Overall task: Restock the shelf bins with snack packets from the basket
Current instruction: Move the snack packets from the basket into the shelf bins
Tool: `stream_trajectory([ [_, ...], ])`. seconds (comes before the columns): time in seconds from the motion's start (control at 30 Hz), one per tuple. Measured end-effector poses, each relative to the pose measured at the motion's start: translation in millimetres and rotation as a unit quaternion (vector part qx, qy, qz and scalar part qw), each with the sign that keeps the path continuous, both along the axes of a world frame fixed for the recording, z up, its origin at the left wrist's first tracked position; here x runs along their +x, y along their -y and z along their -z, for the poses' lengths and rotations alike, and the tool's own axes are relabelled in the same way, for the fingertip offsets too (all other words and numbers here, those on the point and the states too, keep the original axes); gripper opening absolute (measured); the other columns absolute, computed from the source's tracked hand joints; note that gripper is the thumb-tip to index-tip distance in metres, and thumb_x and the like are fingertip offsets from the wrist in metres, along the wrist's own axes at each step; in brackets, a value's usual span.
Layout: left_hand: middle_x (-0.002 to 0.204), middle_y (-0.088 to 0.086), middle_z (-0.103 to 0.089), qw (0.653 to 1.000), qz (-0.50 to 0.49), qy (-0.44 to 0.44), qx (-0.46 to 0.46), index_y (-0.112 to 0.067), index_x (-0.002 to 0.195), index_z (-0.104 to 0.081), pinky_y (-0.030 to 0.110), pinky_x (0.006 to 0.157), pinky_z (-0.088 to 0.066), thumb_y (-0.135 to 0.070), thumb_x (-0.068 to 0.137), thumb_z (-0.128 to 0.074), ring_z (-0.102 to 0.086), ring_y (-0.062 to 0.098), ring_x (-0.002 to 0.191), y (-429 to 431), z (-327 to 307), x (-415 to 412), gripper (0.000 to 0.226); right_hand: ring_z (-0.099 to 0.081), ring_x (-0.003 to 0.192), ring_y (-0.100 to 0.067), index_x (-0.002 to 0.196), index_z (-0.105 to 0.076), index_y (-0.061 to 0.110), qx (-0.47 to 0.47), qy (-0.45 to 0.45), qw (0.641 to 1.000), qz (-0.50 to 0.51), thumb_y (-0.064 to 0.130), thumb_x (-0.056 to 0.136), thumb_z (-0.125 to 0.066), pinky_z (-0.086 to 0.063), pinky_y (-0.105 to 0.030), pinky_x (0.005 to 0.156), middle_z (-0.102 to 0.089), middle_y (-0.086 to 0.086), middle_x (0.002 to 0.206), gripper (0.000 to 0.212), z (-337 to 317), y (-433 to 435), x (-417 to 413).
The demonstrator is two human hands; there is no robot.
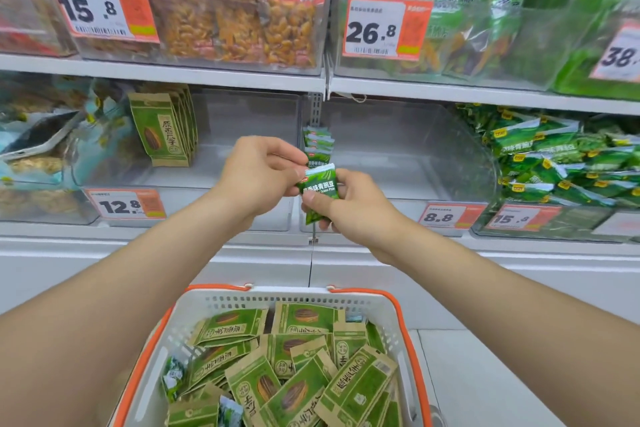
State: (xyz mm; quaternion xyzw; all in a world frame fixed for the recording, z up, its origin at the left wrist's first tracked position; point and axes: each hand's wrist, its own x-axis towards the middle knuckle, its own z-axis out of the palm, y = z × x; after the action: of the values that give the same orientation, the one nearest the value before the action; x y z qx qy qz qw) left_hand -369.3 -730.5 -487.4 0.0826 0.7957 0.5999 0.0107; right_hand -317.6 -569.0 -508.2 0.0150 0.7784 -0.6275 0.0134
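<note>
Both my hands are raised in front of the middle shelf. My right hand (349, 203) grips a small green pea packet (320, 184) from below, thumb on its front. My left hand (258, 172) pinches the packet's top left corner. Behind them a few more small green packets (318, 144) stand at the left end of a clear bin (408, 156). Below, a white basket with an orange rim (349, 302) holds several brown-and-green seed packets (298, 367). The clear bin to the left (242, 121) has a row of the same seed packets (162, 128) standing upright.
Price tags 12.8 (124, 205) and 8.8 (441, 217) hang on the bin fronts. A bin heaped with green pea packets (561, 156) sits at the right. The upper shelf (166, 72) carries bins of orange snacks and green bags. White floor lies right of the basket.
</note>
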Motion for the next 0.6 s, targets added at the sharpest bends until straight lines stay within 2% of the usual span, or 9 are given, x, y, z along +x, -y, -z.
stream_trajectory([
  [0.07,0.082,0.016,-0.077,1.000,0.011,0.004,0.009,-0.010,0.093,-0.074,0.036,0.076,-0.066,0.000,0.092,-0.076,-0.074,0.026,0.072,2,-1,-6,0.011,-0.061,0.056,-0.002,0.124,-0.064,0.007,-0.001,-0.013,1.000,-0.014,0.011,0.101,-0.068,-0.045,-0.016,0.050,-0.071,-0.009,0.093,0.024,-3,-2,-1],
  [0.13,0.079,0.012,-0.077,1.000,-0.004,-0.028,0.009,-0.013,0.091,-0.074,0.037,0.077,-0.066,-0.003,0.092,-0.077,-0.075,0.023,0.073,1,0,-13,0.010,-0.062,0.060,-0.006,0.123,-0.064,0.010,-0.005,-0.023,1.000,-0.002,0.015,0.103,-0.064,-0.046,-0.017,0.051,-0.073,-0.012,0.096,0.020,-6,-3,-9],
  [0.2,0.075,0.000,-0.076,0.992,-0.059,-0.098,-0.052,-0.019,0.090,-0.075,0.032,0.078,-0.061,-0.011,0.092,-0.076,-0.073,0.012,0.071,0,4,-20,0.007,-0.064,0.070,-0.014,0.113,-0.065,0.017,0.003,-0.038,0.998,0.053,0.017,0.105,-0.059,-0.048,-0.020,0.054,-0.075,-0.011,0.098,0.011,-7,-2,-24],
  [0.27,0.080,-0.009,-0.072,0.976,-0.094,-0.143,-0.131,-0.021,0.095,-0.074,0.026,0.081,-0.055,-0.016,0.093,-0.072,-0.067,0.006,0.073,0,7,-25,0.006,-0.062,0.077,-0.021,0.101,-0.062,0.020,0.057,-0.065,0.987,0.137,0.020,0.101,-0.054,-0.047,-0.028,0.060,-0.071,-0.005,0.091,0.008,-5,-4,-46],
  [0.33,0.090,-0.010,-0.071,0.967,-0.085,-0.148,-0.188,-0.018,0.105,-0.072,0.030,0.088,-0.054,-0.014,0.094,-0.064,-0.068,0.010,0.082,0,14,-28,0.014,-0.053,0.076,-0.022,0.096,-0.058,0.017,0.116,-0.080,0.972,0.186,0.023,0.098,-0.052,-0.037,-0.032,0.059,-0.059,0.001,0.083,0.009,-2,-11,-69],
  [0.47,0.110,0.000,-0.074,0.964,-0.038,-0.104,-0.240,-0.013,0.123,-0.069,0.034,0.101,-0.051,-0.016,0.093,-0.057,-0.068,0.021,0.106,-7,21,-34,0.032,-0.051,0.077,-0.027,0.092,-0.059,0.018,0.175,-0.026,0.973,0.144,0.017,0.089,-0.055,-0.037,-0.031,0.056,-0.057,-0.004,0.085,0.005,12,-26,-104],
  [0.53,0.112,0.001,-0.075,0.965,-0.026,-0.097,-0.243,-0.013,0.126,-0.068,0.034,0.101,-0.051,-0.014,0.094,-0.056,-0.068,0.023,0.109,-11,24,-36,0.035,-0.058,0.083,-0.030,0.085,-0.059,0.018,0.221,0.004,0.969,0.109,0.014,0.088,-0.061,-0.042,-0.030,0.061,-0.063,-0.007,0.087,0.005,23,-33,-117],
  [0.6,0.109,0.001,-0.076,0.965,-0.033,-0.100,-0.240,-0.012,0.124,-0.070,0.036,0.100,-0.052,-0.013,0.093,-0.054,-0.068,0.024,0.108,-14,26,-38,0.035,-0.061,0.093,-0.030,0.091,-0.062,0.018,0.275,0.021,0.956,0.095,0.014,0.086,-0.065,-0.041,-0.026,0.061,-0.067,-0.012,0.100,0.007,32,-39,-129],
])
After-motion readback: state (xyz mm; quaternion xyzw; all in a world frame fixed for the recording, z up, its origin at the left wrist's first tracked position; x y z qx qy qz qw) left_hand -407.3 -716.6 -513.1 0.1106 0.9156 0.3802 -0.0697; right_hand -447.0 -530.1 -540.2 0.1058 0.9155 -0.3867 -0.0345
